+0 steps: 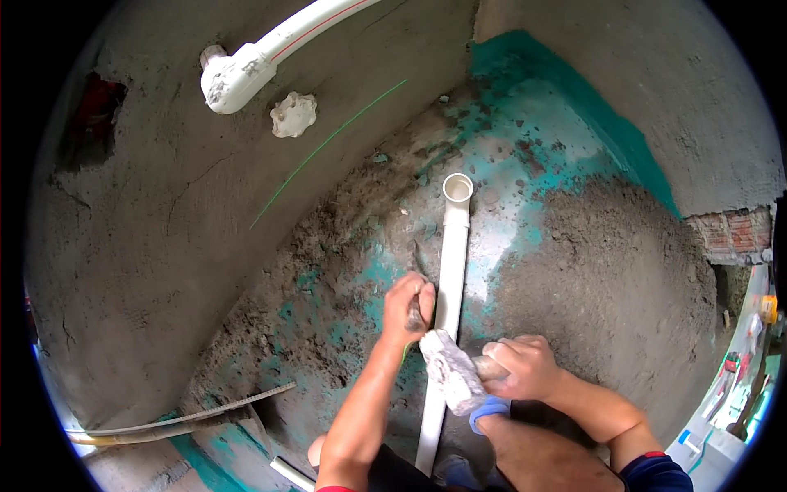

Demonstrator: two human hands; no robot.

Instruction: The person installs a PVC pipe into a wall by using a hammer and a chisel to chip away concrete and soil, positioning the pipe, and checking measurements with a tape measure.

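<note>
My left hand [404, 305] is closed around a dark, dirt-crusted chisel [415, 256], whose blade points away from me toward the mortar-covered floor. Just right of it runs a white plastic pipe [452, 279] with an upturned elbow [457, 189] at its far end. My right hand [526, 367] grips the short handle of a club hammer [451, 373]. The hammer's head, caked in pale grit, is over the pipe, near the chisel's rear end. Whether the blade touches the floor I cannot tell.
Broken mortar [328, 271] and green coating [508, 123] cover the floor. A thick white pipe [316, 29] and a white knob [293, 114] stick out of the left wall. A long straight strip [188, 425] lies at lower left; exposed bricks [732, 236] show at right.
</note>
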